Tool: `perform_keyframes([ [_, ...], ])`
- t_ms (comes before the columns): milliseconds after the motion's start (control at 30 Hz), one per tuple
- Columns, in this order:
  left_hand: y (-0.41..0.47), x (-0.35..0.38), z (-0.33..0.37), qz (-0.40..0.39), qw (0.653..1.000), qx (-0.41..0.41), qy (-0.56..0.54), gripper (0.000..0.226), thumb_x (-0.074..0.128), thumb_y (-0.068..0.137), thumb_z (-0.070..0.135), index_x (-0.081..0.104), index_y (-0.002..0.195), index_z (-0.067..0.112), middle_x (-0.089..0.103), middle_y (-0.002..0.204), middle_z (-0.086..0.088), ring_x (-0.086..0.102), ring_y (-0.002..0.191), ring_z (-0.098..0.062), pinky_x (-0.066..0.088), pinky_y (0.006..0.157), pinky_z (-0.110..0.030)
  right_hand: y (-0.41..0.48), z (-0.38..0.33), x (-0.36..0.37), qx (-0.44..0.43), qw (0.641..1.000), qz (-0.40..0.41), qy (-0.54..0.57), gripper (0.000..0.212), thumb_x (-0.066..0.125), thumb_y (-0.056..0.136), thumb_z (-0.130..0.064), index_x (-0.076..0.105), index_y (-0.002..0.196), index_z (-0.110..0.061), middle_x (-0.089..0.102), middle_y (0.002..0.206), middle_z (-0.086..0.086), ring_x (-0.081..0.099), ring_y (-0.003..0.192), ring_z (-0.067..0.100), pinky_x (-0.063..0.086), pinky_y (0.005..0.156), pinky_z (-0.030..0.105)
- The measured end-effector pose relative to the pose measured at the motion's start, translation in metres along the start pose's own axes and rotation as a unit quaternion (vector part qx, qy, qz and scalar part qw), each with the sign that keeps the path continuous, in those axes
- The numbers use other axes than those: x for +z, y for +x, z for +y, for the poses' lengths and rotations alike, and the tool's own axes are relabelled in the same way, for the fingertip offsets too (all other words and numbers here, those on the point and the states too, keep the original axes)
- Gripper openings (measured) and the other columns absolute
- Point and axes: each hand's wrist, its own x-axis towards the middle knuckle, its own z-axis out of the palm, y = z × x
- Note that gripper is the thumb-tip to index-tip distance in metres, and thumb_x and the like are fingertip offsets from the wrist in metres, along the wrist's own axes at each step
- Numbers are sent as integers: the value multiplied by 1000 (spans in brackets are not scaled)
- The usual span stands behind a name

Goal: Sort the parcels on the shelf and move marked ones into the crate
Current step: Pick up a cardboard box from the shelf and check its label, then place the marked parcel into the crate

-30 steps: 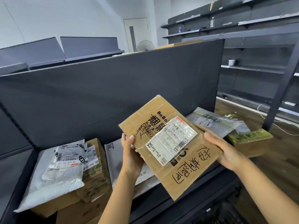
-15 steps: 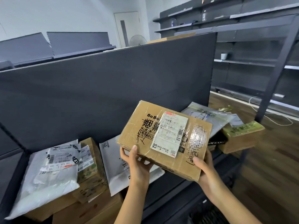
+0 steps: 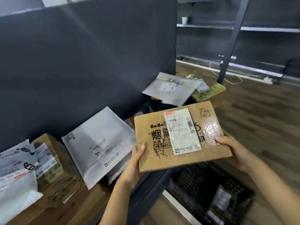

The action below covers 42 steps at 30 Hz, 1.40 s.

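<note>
Shelf [image 3: 81,70] fills the left. Black crate [image 3: 186,176] sits on the floor by its right end, right under the held parcel. Cardboard box [image 3: 178,138], with marker scrawl and a shipping label, hangs in the air over the crate, roughly flat, label up. Left hand [image 3: 133,164] grips the near-left edge with the thumb on top; right hand [image 3: 235,150] clamps the right edge the same way. Both are closed on the box.

Judged step: lowering a marked parcel into the crate. To do it well, hold it level, bring it down clear of the shelf lip, set it flat, then release. The crate already holds something dark [image 3: 222,202] — blurred, maybe another parcel — so land beside or on it, not on the rim.

Around: grey mailer [image 3: 100,140] on the shelf just left of the box; white mailer [image 3: 16,161] and brown box [image 3: 53,159] further left; pale mailer [image 3: 168,88] and green-topped box [image 3: 209,93] at the right end. Nothing lies between box and crate.
</note>
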Motion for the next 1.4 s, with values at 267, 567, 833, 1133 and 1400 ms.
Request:
perform_keyframes([
  [267,39,51,-105,11,993,-112,-34,74,69,67,54,46,132,30,65,124,-1,64,112,-26,49,90,-62,-46,57,-76,61,984,166,5,52,56,79,-36,53,129,-20,70,105,1,68,79,10,51,67,28],
  [567,88,64,-157,49,984,-167,-36,86,77,61,53,40,137,36,62,130,1,61,117,-28,47,91,-63,-4,84,-123,132,968,205,-53,52,76,68,-42,61,115,-25,69,116,0,65,104,18,50,95,35],
  [833,138,68,-199,135,959,-241,-62,71,66,70,46,47,134,22,67,120,-6,63,112,-28,51,93,-50,75,109,-163,210,943,183,-182,26,48,96,-14,57,116,-27,66,115,0,62,105,20,44,98,38],
  [1133,230,42,-367,220,898,-373,-78,45,47,99,25,34,142,28,39,148,-10,41,131,-34,44,94,-42,174,226,-248,274,889,136,-340,40,52,93,-8,43,130,-23,61,117,0,58,102,18,42,84,24],
  [1400,300,19,-514,255,878,-391,-109,35,40,102,21,43,136,14,54,131,-16,54,102,-26,44,84,-36,264,378,-312,298,784,84,-539,20,42,91,-8,56,77,-11,59,76,7,49,67,15,31,53,19],
])
